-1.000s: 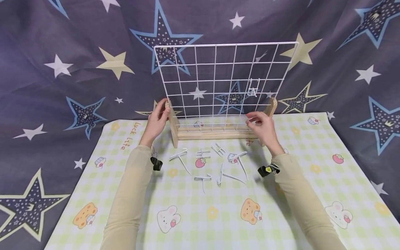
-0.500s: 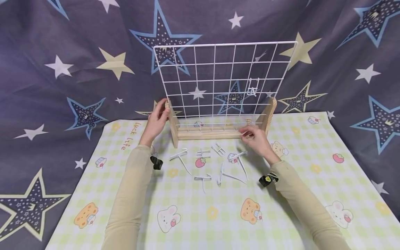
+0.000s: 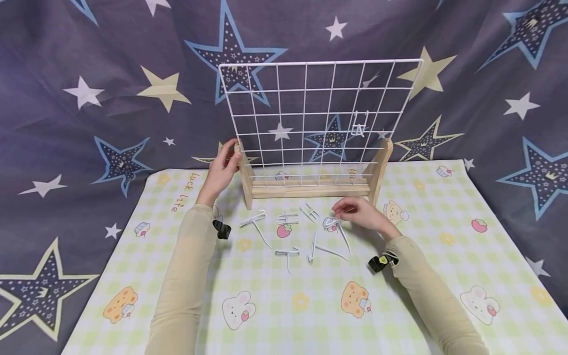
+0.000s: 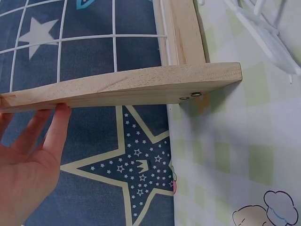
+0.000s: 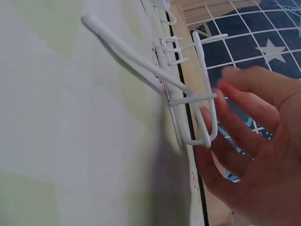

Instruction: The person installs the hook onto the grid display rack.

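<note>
1. Our left hand [image 3: 220,170] rests against the left wooden upright [image 3: 245,177] of the rack. In the left wrist view the fingers [image 4: 55,129] lie nearly straight along the underside of that post, touching it without curling round it.
2. The white wire grid [image 3: 317,116] stands upright in the wooden base [image 3: 310,190], at the far edge of the checked mat [image 3: 284,305]. One small white hook [image 3: 359,125] already hangs on the grid, right of centre.
3. Loose white wire hooks lie on the mat just in front of the base. From left to right we see a long hook [image 3: 255,224], a short double-pronged piece [image 3: 288,218], a T-shaped piece [image 3: 288,256], another short piece [image 3: 312,212] and a crossed pair [image 3: 326,249].
4. Our right hand [image 3: 361,214] is low over the mat, right of the pile. Its fingertips touch the looped end of the hook at the pile's right edge [image 3: 334,224].
5. In the right wrist view the fingers [image 5: 235,122] are loosely bent beside that hook's wire loop [image 5: 200,117]. We cannot tell whether they pinch it or only touch it. The hook's long stem lies on the mat.
6. A starred dark cloth [image 3: 88,98] hangs behind the rack and runs under the mat on both sides.
</note>
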The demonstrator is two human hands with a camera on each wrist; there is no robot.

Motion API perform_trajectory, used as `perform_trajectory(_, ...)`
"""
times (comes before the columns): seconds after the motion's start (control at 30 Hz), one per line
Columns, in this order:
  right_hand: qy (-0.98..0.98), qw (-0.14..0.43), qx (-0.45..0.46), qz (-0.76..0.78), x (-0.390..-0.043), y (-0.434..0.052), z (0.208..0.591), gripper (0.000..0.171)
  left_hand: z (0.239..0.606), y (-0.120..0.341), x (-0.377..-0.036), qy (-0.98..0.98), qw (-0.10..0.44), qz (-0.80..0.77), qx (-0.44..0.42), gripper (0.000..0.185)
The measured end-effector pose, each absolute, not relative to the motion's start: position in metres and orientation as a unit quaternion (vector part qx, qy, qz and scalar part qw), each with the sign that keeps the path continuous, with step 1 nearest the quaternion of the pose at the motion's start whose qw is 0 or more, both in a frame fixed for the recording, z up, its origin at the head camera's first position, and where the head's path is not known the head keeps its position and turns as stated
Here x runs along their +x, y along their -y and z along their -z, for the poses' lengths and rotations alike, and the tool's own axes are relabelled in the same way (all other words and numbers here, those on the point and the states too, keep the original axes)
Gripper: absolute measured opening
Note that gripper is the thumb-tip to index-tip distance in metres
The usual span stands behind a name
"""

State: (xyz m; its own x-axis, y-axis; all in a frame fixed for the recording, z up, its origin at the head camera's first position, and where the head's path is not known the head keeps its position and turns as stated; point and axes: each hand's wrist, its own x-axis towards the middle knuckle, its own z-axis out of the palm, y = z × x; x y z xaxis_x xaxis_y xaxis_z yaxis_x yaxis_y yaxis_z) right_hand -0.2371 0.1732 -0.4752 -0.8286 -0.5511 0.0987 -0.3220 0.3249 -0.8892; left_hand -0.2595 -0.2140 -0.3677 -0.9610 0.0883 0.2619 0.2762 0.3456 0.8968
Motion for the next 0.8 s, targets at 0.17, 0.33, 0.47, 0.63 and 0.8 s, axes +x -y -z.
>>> perform_trajectory(0.17,-0.796,0.141,-0.291,0.511,-0.236,-0.177,0.482,0.020,0.367,0.214,-0.260,0.813,0.078,0.568,-0.103,0.046)
perform_trajectory(0.33,-0.791,0.145,-0.291,0.517,-0.235,-0.180,0.486,0.019,0.368,0.213,-0.261,0.815,0.076,0.565,-0.106,0.047)
perform_trajectory(0.47,-0.796,0.134,-0.290,0.514,-0.232,-0.181,0.484,0.018,0.368,0.212,-0.261,0.817,0.070,0.562,-0.104,0.047)
perform_trajectory(0.63,-0.804,0.115,-0.287,0.508,-0.223,-0.178,0.468,0.015,0.367,0.214,-0.261,0.813,0.066,0.570,-0.098,0.048)
perform_trajectory(0.8,-0.816,0.124,-0.270,0.495,-0.216,-0.177,0.452,0.015,0.366,0.214,-0.261,0.811,0.060,0.574,-0.097,0.048)
